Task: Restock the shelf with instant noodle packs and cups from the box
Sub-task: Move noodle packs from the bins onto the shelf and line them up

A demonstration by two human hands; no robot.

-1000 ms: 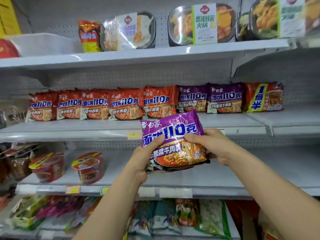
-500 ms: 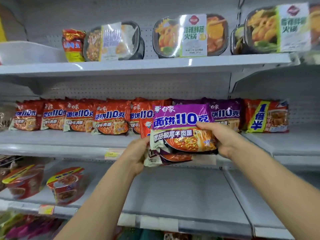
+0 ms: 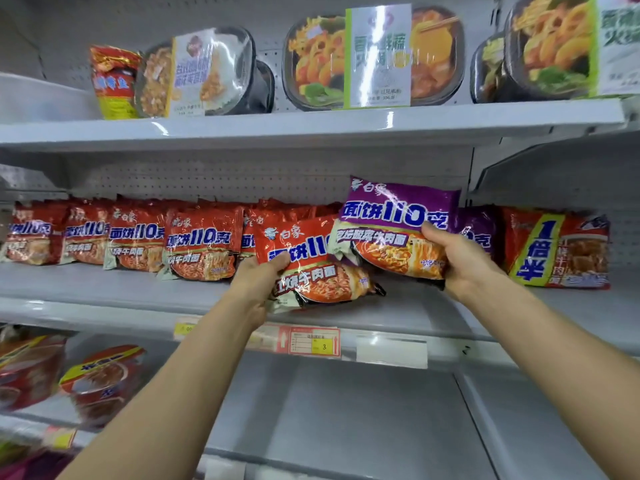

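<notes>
Head view, left hand: the left hand (image 3: 258,282) grasped a red noodle pack (image 3: 313,263) by its left edge, thumb over the front, and held it tilted above the front of the middle shelf (image 3: 104,289).
Head view, right hand: the right hand (image 3: 460,261) grasped a purple noodle pack (image 3: 394,223) at its right edge, fingers (image 3: 433,232) curled over the front, raised near the back of the shelf.
Why one pack per hand: likely so that each flavour could go to its own run.
Red pack's place: in front of the red row (image 3: 138,237), at that row's right end, where it seemed meant to join.
Purple pack's place: just left of a shelved purple pack (image 3: 478,233), partly hiding it; the slot behind could not be seen.
Neighbour: a red-and-yellow pack (image 3: 557,251) stood at the far right.
Top shelf: boxed hot-pot meals (image 3: 374,57).
Lower shelf: noodle cups (image 3: 100,379) at the left.
Box: not in view.
</notes>
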